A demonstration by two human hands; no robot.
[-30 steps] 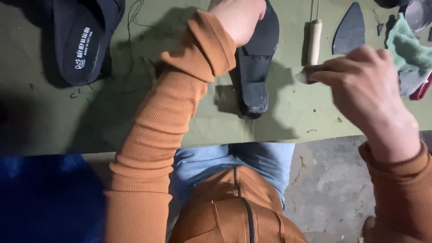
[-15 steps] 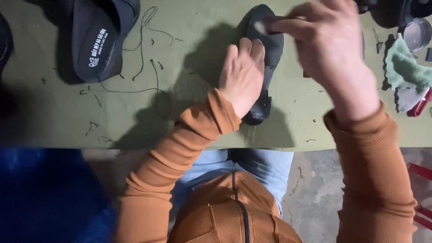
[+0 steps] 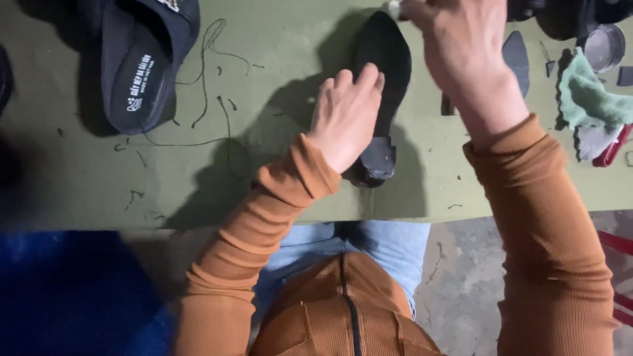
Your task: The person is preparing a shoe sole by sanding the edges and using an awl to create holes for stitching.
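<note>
Our left hand (image 3: 346, 115) now lies flat, fingers spread, pinning the black shoe (image 3: 382, 79) sole-up on the green table (image 3: 277, 191) — a moment ago it only cupped it. Beyond, our right hand (image 3: 465, 49) has swung in over the pointed toe, pinching something small and pale; matte sole, scuffed block heel. Far left, a black sandal (image 3: 142, 62).

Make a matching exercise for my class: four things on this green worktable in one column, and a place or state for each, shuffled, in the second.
Things:
1. Black pointed shoe sole with heel block
2. Black slip-on sandal
3. Crumpled green cloth
4. Round metal tin

Places or states:
A. far left of the table
B. under the left hand
C. top right corner
D. right edge, beside a red-handled tool

Pairs: 1-B, 2-A, 3-D, 4-C
</note>
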